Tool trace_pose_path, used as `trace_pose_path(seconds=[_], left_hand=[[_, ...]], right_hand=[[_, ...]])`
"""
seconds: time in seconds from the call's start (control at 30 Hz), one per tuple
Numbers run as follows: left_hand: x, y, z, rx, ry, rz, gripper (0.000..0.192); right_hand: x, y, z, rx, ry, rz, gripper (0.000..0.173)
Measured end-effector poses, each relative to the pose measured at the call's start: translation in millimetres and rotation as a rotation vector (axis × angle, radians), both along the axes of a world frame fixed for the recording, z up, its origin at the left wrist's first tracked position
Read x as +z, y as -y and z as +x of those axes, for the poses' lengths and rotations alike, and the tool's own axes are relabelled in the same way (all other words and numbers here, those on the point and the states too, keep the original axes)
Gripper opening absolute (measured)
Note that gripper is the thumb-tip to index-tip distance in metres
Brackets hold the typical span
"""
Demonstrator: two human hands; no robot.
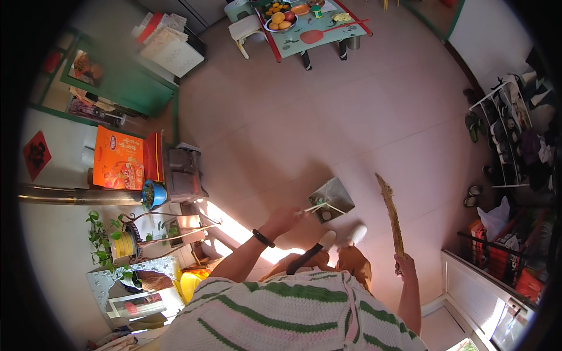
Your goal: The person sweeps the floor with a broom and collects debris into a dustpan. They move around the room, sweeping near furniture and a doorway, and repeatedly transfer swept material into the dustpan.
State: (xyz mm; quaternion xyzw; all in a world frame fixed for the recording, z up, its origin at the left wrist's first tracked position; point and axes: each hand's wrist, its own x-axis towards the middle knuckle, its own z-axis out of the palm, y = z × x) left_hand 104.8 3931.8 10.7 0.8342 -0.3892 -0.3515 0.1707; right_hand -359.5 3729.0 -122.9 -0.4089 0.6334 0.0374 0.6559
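My left hand, with a dark band on its wrist, grips the pale handle of a metal dustpan. The pan hangs or rests just ahead of my shoes; I cannot tell whether it touches the floor. Inside it lie a small round pale thing and some greenish scraps. On the other side, my right hand is closed around the lower end of a long, brown, fibrous broom. The broom points away from me, seen narrow side on, to the right of the dustpan and apart from it.
A low table carrying fruit and a red fly swatter stands ahead, beside a white stool. At left are a dark stove, an orange gift box and potted plants. A shoe rack lines the right wall.
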Motion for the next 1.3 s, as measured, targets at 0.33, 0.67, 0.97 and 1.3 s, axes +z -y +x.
trace_pose_path(seconds=[0.33, 0.67, 0.97, 1.3], left_hand=[[-7, 58, 64, 0.282, 0.011, -0.063, 0.036], [-27, 105, 143, 0.53, 0.067, -0.069, 0.044], [-44, 156, 225, 0.544, 0.083, -0.038, 0.046], [-68, 219, 315, 0.399, 0.184, -0.09, 0.045]], right_hand=[[-36, 65, 7, -0.384, -0.148, 0.217, 0.02], [-92, 257, 74, -0.323, -0.087, 0.122, 0.014], [-91, 412, 252, -0.442, -0.096, 0.115, 0.016], [-151, 468, 541, -0.214, -0.016, 0.049, 0.021]])
